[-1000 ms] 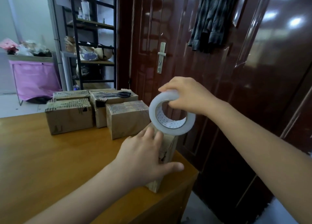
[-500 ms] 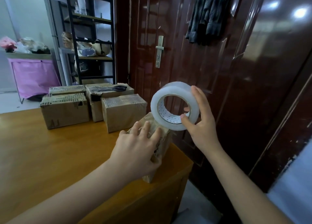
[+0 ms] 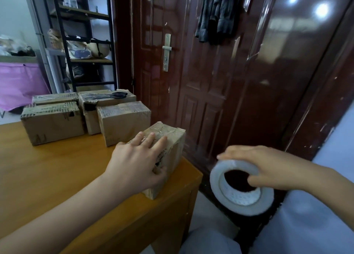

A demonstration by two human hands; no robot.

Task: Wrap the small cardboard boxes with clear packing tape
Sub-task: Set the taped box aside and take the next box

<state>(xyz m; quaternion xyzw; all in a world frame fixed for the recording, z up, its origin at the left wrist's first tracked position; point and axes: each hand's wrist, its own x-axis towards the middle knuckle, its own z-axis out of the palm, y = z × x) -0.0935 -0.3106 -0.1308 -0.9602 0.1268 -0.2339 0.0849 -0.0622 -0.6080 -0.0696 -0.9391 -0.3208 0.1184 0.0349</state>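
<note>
Wooden worktop point(image 3: 47, 177) beneath the fingers; black-handled scissors point(image 3: 113, 95) well beyond them. Dark red door point(image 3: 201, 81) with metal handle point(image 3: 166, 50) ahead, a garment point(image 3: 218, 12) hanging on it. Black shelf rack point(image 3: 86, 43) and pink fabric point(image 3: 17, 85) far left.

One camera only, worn on my head, looking forward and down over the near right corner of the wooden table point(image 3: 57, 177). It sits close above my forearms; the view reaches far to a dark door point(image 3: 201, 81) and, far left, a shelf rack point(image 3: 86, 43).
</note>
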